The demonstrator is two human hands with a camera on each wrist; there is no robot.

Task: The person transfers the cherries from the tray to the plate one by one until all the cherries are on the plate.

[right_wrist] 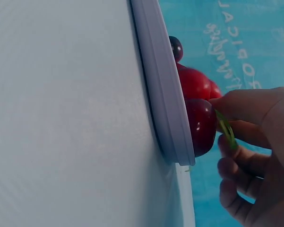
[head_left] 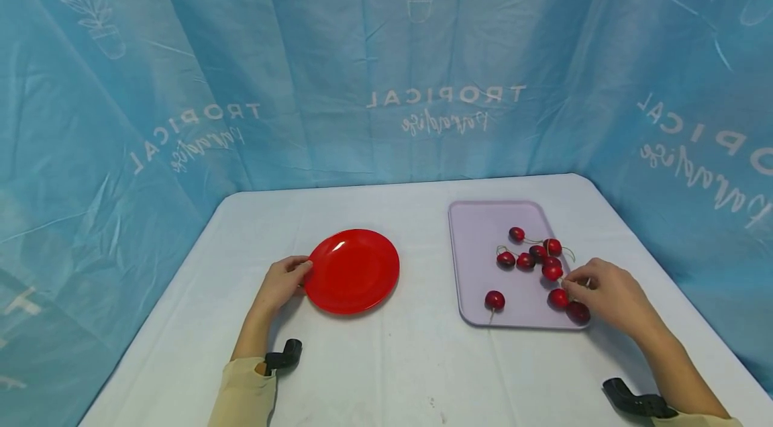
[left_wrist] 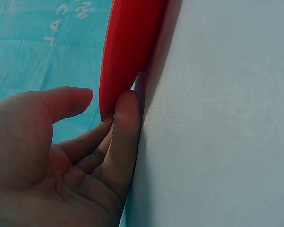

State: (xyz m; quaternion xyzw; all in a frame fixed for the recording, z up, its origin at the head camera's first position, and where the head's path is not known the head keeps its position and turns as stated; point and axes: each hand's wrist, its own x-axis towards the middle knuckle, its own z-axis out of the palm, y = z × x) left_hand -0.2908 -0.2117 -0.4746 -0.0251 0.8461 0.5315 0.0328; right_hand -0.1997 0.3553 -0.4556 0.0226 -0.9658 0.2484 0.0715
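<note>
Cherries (head_left: 525, 261) lie on a lilac tray (head_left: 477, 232) at the right of the white tabletop (head_left: 392, 373) in the head view, most of them gathered toward the tray's right side. One lone cherry (head_left: 494, 300) sits near the tray's near edge, its stem pointing to the near side, and a dark cherry (head_left: 578, 312) sits at the near right corner. To the left, well apart from the tray, is a round red plate (head_left: 353, 272). The left hand (head_left: 284, 286) is at the plate's left rim; the right hand (head_left: 612, 296) reaches over the tray's right edge, thumb and forefinger close together beside the cherries. Black bands (head_left: 284, 355) sit on both wrists, by pale yellow sleeves (head_left: 244, 390). Behind hangs a blue curtain (head_left: 314, 44) with mirrored white lettering.

In the left wrist view, the thumb stands apart from the plate, while the other fingers extend loosely, one fingertip tucked beneath the tilted-looking rim.

In the right wrist view, the fingers are bent beside the dark cherry, the thumb tip near it. A green stem (right_wrist: 227, 130) crosses by the fingertips; whether they pinch it, one cannot tell.
</note>
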